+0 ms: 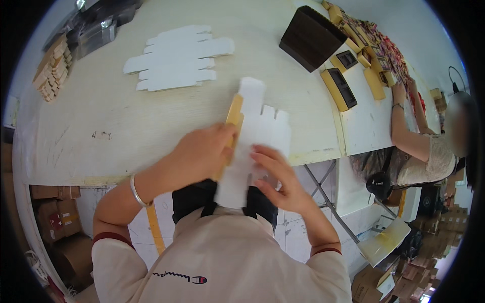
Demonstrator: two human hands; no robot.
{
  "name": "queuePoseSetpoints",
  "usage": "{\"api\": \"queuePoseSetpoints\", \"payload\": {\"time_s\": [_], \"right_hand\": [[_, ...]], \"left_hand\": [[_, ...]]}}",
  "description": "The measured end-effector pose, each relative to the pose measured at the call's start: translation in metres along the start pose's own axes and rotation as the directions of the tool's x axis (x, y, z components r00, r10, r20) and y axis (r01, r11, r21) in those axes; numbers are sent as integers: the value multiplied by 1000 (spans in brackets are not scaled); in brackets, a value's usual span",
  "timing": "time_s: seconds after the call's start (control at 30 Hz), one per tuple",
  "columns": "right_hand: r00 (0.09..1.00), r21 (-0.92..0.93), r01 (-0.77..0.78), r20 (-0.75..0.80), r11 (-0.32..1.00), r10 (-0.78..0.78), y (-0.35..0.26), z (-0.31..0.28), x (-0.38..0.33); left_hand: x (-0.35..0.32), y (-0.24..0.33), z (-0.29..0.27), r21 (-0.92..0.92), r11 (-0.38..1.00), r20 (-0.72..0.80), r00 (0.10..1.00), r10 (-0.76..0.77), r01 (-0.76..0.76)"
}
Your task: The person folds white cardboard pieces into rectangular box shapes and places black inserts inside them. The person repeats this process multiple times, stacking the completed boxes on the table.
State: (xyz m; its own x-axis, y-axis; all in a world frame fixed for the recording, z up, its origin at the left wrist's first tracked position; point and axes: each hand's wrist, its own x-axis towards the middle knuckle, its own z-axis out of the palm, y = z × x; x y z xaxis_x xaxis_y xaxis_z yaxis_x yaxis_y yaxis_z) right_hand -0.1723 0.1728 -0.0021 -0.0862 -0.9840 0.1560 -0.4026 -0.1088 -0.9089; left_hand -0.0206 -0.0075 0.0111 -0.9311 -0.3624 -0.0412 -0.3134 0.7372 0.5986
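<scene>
In front of me, overhanging the table's near edge, is a flat carton blank (pixel 265 129), white on its upper face with notched flaps. One long tan strip along its left side stands folded up. My left hand (pixel 209 146), a silver bangle on its wrist, is closed on that folded strip. Over the right part of the blank is my right hand (pixel 280 177), slightly blurred, its thumb and fingers apart. Whether its fingertips press on the card I cannot tell. Farther off to the left lies a stack of white carton blanks (pixel 177 58).
Wooden pieces (pixel 53 68) are piled at the far left beside grey plastic bags (pixel 98 38). A tall dark box (pixel 313 38) stands at the back right, near small tan boxes (pixel 339 90). Another person's arms (pixel 401 111) work at the right. A folding stool (pixel 384 240) stands below.
</scene>
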Motion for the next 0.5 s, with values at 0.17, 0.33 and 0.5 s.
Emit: {"api": "queuePoseSetpoints", "payload": {"time_s": [0.17, 0.33, 0.5], "right_hand": [[968, -697, 245, 208, 674, -137, 11, -33, -10], [886, -701, 407, 147, 586, -439, 24, -14, 0], [959, -684, 162, -61, 712, -277, 22, -3, 38]], "left_hand": [[17, -16, -13, 143, 985, 3, 995, 95, -94], [38, -17, -11, 209, 935, 19, 957, 289, -287], [44, -22, -9, 293, 888, 1, 929, 371, -355]]}}
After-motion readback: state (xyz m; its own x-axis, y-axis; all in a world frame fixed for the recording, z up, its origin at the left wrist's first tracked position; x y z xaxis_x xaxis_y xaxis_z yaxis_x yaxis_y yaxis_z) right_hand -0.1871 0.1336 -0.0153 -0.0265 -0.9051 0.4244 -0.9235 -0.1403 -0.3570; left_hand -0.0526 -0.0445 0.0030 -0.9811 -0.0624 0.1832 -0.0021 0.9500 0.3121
